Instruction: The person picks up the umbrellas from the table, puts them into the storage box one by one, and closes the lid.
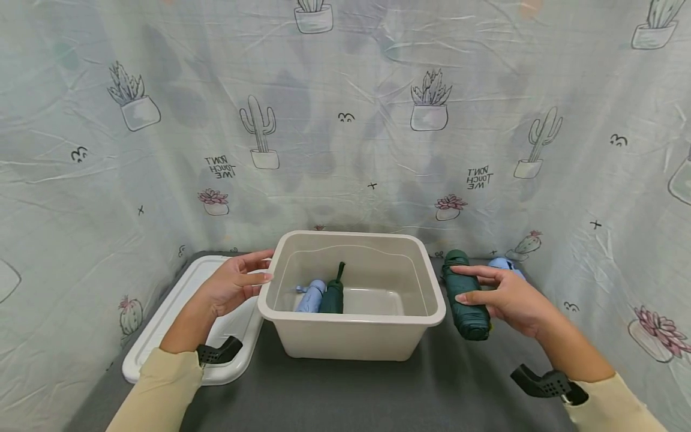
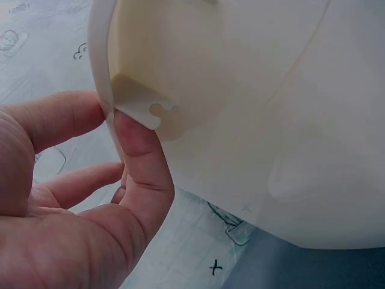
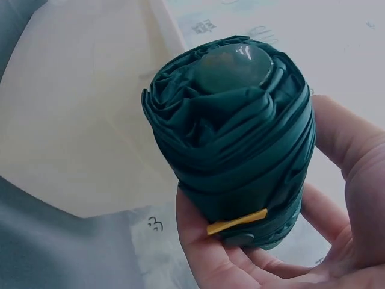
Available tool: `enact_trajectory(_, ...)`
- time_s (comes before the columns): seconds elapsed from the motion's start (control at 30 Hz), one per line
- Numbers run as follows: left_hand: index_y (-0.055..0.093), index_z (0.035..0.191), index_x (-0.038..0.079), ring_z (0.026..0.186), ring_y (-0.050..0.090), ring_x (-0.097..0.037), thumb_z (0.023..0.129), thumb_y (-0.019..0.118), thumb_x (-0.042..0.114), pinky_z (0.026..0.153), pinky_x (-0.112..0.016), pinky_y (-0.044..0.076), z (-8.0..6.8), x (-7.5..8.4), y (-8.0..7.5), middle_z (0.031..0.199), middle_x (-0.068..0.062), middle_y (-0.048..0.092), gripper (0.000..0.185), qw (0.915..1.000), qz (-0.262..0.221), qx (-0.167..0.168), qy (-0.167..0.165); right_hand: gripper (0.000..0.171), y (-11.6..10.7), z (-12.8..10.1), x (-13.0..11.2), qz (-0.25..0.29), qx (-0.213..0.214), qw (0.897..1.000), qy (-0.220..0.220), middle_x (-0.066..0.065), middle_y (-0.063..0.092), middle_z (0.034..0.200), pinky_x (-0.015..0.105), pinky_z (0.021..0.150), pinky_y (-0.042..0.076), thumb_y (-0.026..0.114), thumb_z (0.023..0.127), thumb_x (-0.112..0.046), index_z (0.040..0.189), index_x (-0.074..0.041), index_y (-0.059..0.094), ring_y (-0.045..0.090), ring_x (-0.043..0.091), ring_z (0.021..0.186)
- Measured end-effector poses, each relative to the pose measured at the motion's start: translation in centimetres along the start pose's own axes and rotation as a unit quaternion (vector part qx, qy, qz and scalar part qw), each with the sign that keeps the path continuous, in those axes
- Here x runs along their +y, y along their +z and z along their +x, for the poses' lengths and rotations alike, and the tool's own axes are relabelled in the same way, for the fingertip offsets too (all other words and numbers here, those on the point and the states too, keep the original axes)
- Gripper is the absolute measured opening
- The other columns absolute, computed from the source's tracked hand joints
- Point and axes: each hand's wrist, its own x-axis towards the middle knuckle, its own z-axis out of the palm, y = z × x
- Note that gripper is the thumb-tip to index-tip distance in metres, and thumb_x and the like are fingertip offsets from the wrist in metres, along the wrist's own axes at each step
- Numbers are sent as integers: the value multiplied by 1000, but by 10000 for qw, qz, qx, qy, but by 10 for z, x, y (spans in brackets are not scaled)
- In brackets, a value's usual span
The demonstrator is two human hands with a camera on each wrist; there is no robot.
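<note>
A cream plastic storage bin [image 1: 356, 337] stands in the middle of the table. My left hand [image 1: 232, 285] pinches the left end of its rim, thumb on one side and a finger curled under the lip in the left wrist view. Inside the bin lie a light blue folded umbrella [image 1: 311, 298] and a dark green folded umbrella [image 1: 333, 297], side by side at the left. To the right of the bin, my right hand [image 1: 507, 300] grips another dark green folded umbrella [image 3: 234, 138], thumb and fingers around its rolled cloth. A small yellow tab shows on its side.
Left of the bin lies a white lid [image 1: 237, 366], partly under my left forearm. Another light blue bundle [image 1: 504, 264] sits behind my right hand, mostly hidden. A patterned curtain [image 1: 345, 150] hangs close behind the grey table [image 1: 335, 396] and along both sides.
</note>
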Motion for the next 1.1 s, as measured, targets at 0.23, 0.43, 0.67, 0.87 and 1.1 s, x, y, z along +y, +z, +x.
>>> enact_trajectory(0.23, 34, 157, -3, 104, 68, -14, 94, 71, 2, 89, -29, 61, 0, 0, 0, 123, -8, 55, 73, 10000, -17, -50, -4, 74, 3, 6, -15, 78, -8, 9999, 103, 27, 43, 149, 46, 91, 62, 75, 93, -12, 158, -7, 40, 71, 24, 108)
enact_trajectory(0.43, 34, 158, -2, 106, 68, -15, 95, 69, 1, 89, -30, 61, 0, 0, 0, 125, -9, 55, 72, 10000, -21, -81, 4, 76, 7, 14, -28, 53, -47, 9999, 107, 26, 35, 158, 45, 92, 61, 77, 92, -13, 158, -9, 39, 71, 20, 110)
enact_trajectory(0.67, 34, 158, -1, 106, 68, -16, 95, 70, 2, 90, -30, 61, -2, 1, 0, 126, -9, 55, 72, 10000, -47, -55, -28, 78, 15, 29, -41, -21, -61, 9997, 245, 18, 50, 148, 46, 92, 61, 79, 90, -15, 158, -12, 40, 71, 19, 111)
enact_trajectory(0.87, 34, 158, -2, 107, 68, -16, 95, 69, 2, 90, -30, 61, -2, 0, 0, 127, -10, 55, 72, 9999, -59, -83, -20, 79, 24, 40, -50, -9, -164, 9992, 362, 22, 44, 152, 48, 93, 60, 80, 89, -15, 158, -14, 41, 66, 25, 113)
enact_trajectory(1.1, 33, 158, -2, 107, 69, -16, 95, 70, 3, 89, -30, 61, -2, 0, -1, 126, -9, 56, 73, 10000, -25, -76, -15, 75, 35, 57, -57, 89, -276, 9987, 414, 22, 42, 156, 50, 95, 59, 78, 90, -11, 157, -15, 44, 65, 27, 115)
